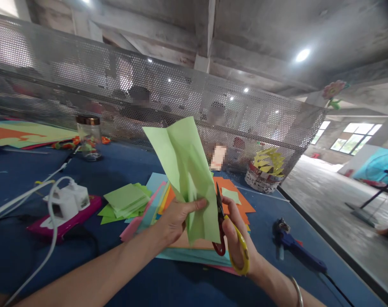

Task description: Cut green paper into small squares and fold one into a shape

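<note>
My left hand (177, 217) grips a creased sheet of light green paper (187, 166), its thumb pressed on the front face. The sheet is held up above a stack of coloured paper (194, 253). In my right hand (237, 230) is a pair of scissors (241, 251) with a yellow handle loop, a red loop and dark blades. The blades point upward along the right edge of the green sheet; I cannot tell whether they touch it. Left of the stack lies a pile of cut green paper pieces (126, 200). A small pale green piece (230, 195) rests on orange paper at the right.
A magenta power strip (81, 213) with white plugs and cables sits at left, a glass jar (90, 138) behind it. At right lie a blue glue gun (299, 247) and a basket (263, 179) of yellow paper pieces. A perforated metal screen (168, 94) borders the table's back.
</note>
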`<action>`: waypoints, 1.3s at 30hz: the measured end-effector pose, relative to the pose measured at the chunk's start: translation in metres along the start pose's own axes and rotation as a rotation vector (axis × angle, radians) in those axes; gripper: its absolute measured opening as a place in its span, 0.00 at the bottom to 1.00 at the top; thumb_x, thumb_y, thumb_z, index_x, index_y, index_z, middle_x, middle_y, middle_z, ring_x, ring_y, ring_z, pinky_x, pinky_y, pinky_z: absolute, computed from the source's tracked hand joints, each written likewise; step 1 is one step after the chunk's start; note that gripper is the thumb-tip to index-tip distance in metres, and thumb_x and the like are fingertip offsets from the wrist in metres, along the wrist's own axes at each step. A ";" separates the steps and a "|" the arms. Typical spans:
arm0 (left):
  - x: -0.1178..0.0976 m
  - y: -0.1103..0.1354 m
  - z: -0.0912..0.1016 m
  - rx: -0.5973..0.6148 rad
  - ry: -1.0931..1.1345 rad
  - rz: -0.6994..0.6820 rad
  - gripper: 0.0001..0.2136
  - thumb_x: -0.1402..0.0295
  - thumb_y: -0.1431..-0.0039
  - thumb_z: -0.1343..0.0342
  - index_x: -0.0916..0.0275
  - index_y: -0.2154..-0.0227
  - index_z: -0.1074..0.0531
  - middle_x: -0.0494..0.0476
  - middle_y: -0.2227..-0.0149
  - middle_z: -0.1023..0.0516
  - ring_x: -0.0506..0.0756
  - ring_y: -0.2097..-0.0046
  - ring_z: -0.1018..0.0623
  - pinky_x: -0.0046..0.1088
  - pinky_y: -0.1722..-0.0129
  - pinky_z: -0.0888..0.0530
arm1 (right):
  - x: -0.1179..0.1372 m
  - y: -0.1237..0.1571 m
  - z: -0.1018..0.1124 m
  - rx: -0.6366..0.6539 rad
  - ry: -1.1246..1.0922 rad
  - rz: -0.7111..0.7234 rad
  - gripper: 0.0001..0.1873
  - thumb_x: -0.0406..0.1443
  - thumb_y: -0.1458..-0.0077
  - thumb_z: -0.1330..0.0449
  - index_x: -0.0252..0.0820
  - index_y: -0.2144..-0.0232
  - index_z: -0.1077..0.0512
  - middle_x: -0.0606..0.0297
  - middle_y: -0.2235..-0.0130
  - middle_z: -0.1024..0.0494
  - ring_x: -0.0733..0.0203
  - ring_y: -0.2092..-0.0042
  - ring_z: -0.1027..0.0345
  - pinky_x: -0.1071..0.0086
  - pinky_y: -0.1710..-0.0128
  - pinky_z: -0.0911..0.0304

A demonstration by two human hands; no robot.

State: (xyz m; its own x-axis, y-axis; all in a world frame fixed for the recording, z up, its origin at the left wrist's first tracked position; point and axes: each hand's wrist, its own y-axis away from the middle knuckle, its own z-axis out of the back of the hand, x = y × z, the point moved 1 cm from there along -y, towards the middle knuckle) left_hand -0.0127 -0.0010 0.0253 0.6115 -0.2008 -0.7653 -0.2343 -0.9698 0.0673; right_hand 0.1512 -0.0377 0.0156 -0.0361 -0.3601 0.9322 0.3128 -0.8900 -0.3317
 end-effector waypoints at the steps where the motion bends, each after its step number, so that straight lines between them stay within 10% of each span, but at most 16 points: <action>1: 0.001 0.001 -0.001 0.020 -0.002 0.025 0.21 0.69 0.63 0.25 0.69 0.62 0.21 0.62 0.64 0.17 0.60 0.65 0.19 0.39 0.60 0.22 | 0.001 0.000 0.000 -0.001 -0.002 -0.007 0.33 0.56 0.38 0.51 0.42 0.43 0.50 0.80 0.84 0.38 0.69 0.85 0.49 0.77 0.84 0.48; 32: 0.011 0.005 -0.004 0.125 0.093 0.185 0.17 0.71 0.60 0.27 0.67 0.63 0.21 0.63 0.65 0.16 0.62 0.64 0.18 0.39 0.59 0.22 | 0.006 0.000 0.004 -0.087 0.157 -0.098 0.38 0.61 0.42 0.51 0.39 0.42 0.46 0.79 0.88 0.39 0.68 0.89 0.49 0.77 0.90 0.54; 39: 0.013 0.005 -0.003 0.138 0.105 0.241 0.19 0.70 0.59 0.28 0.67 0.61 0.21 0.64 0.66 0.16 0.64 0.64 0.17 0.41 0.60 0.22 | 0.024 -0.001 0.009 0.052 0.232 -0.081 0.38 0.59 0.39 0.53 0.39 0.40 0.51 0.76 0.83 0.35 0.66 0.85 0.43 0.75 0.85 0.46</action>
State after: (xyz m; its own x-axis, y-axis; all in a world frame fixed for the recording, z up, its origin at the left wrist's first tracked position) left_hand -0.0041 -0.0093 0.0180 0.5992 -0.4431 -0.6668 -0.4780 -0.8661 0.1460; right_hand 0.1586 -0.0426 0.0398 -0.2778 -0.3477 0.8955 0.3481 -0.9053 -0.2435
